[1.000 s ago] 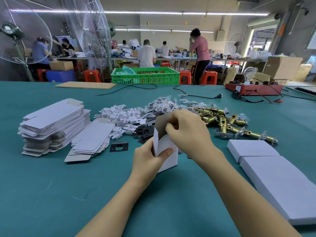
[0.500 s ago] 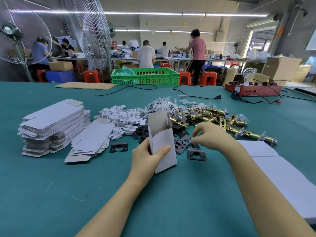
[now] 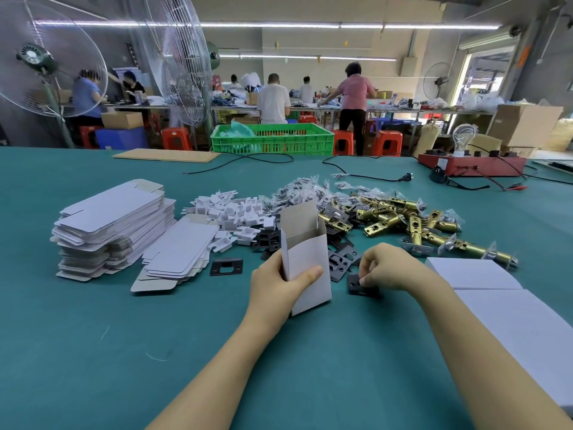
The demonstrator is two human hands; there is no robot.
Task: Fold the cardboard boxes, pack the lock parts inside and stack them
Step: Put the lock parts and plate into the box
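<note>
My left hand point(image 3: 277, 282) grips a small white cardboard box point(image 3: 305, 256) that stands upright on the green table, its top flap open. To its right, my right hand point(image 3: 389, 268) pinches a black strike plate point(image 3: 356, 285) lying on the table. More black plates point(image 3: 339, 262) lie just behind it. A heap of brass latch bolts point(image 3: 409, 221) sits farther back right, with bagged screws point(image 3: 305, 187) and white plastic inserts point(image 3: 229, 212) behind the box. Flat box blanks point(image 3: 114, 218) are stacked at the left. Finished white boxes point(image 3: 471, 273) lie at the right.
A lone black plate point(image 3: 226, 265) lies left of the box. A green crate point(image 3: 273, 139), a cardboard sheet point(image 3: 167, 156), a black power cable point(image 3: 372, 176) and a red test board with a bulb point(image 3: 471, 164) stand at the table's far edge. People work at benches beyond.
My right hand left the box's top flap, moved right and down to the table, and took hold of a black plate. The left hand kept its grip on the box.
</note>
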